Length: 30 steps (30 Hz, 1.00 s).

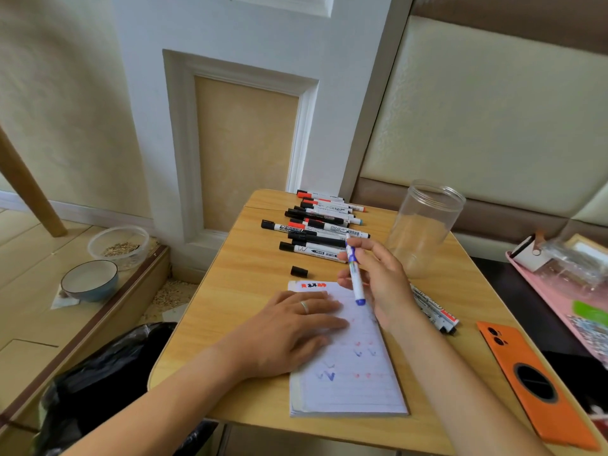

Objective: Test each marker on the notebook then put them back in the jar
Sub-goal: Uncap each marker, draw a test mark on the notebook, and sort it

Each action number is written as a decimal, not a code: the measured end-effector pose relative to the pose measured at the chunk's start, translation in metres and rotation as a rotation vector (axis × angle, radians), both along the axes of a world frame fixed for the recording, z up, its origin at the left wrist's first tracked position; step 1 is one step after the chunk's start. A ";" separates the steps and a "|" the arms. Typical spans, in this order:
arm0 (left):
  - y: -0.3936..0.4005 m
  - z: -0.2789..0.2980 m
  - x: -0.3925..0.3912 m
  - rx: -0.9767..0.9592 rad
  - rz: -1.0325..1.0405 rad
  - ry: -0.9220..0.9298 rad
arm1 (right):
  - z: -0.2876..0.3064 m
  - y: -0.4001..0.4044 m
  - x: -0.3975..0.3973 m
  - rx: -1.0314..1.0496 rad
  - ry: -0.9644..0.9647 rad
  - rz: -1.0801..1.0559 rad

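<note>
The right hand pinches a blue marker between thumb and curled fingers, its uncapped blue tip pointing down just above the upper part of the notebook, its blue-and-white barrel slanting up and away. The print on the barrel is too small to read. The left hand lies flat on the notebook's left half with fingers straight and close together, a ring on one of them, pressing the page down.

The notebook sits near the table's front edge, lined pages open, with small red and blue tick marks in rows and red-and-black characters at its top edge that cannot be read. A loose black cap stands on the wood just beyond the notebook's top left corner.

Beyond it, toward the far edge, a pile of markers lies in rough rows, black-capped and red-capped; one white barrel seems to begin "WHITE", the rest is blurred. Two more markers lie beside the right wrist, partly hidden, with black lettering and a red band.

The clear jar stands upright and open near the far right corner. An orange phone lies face down at the right front edge.
</note>
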<state>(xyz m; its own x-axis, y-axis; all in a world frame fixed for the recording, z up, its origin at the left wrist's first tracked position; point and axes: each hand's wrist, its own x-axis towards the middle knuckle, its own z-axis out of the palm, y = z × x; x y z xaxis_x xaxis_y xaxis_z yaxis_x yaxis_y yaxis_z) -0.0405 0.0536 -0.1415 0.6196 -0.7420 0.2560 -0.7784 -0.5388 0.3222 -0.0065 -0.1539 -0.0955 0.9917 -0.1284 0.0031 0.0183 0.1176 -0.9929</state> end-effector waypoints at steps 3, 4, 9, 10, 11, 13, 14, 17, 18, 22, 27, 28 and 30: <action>0.001 0.003 -0.001 0.037 0.001 0.083 | -0.005 0.000 0.010 0.170 0.063 0.071; 0.001 0.003 -0.002 0.046 -0.001 0.086 | -0.008 0.001 0.012 0.156 0.049 0.086; 0.002 0.003 -0.005 0.127 -0.016 0.038 | -0.023 0.008 0.010 -0.028 -0.065 0.043; 0.001 0.004 -0.005 0.141 -0.024 0.030 | -0.024 0.010 0.010 -0.054 -0.064 0.023; 0.001 0.005 -0.005 0.154 -0.030 0.025 | -0.024 0.010 0.009 -0.087 -0.057 0.000; 0.001 0.005 -0.005 0.164 -0.033 0.019 | -0.024 0.012 0.010 -0.140 -0.050 -0.027; 0.001 0.004 -0.005 0.160 -0.032 0.017 | -0.023 0.013 0.009 -0.145 -0.051 -0.036; 0.000 0.003 -0.004 0.154 -0.033 0.012 | -0.019 0.012 0.010 -0.176 -0.028 -0.028; -0.001 0.002 -0.004 0.157 -0.031 0.004 | -0.018 0.011 0.010 -0.196 -0.015 -0.017; -0.001 -0.001 -0.003 0.164 -0.022 -0.036 | -0.025 0.006 0.011 -0.304 -0.013 -0.057; -0.001 0.002 -0.004 0.197 -0.022 0.000 | -0.030 0.008 0.010 -0.384 -0.019 -0.087; -0.001 0.002 -0.004 0.198 -0.020 0.007 | -0.031 0.009 0.010 -0.395 -0.018 -0.091; -0.001 0.002 -0.005 0.197 -0.013 0.013 | -0.032 0.009 0.009 -0.412 -0.020 -0.103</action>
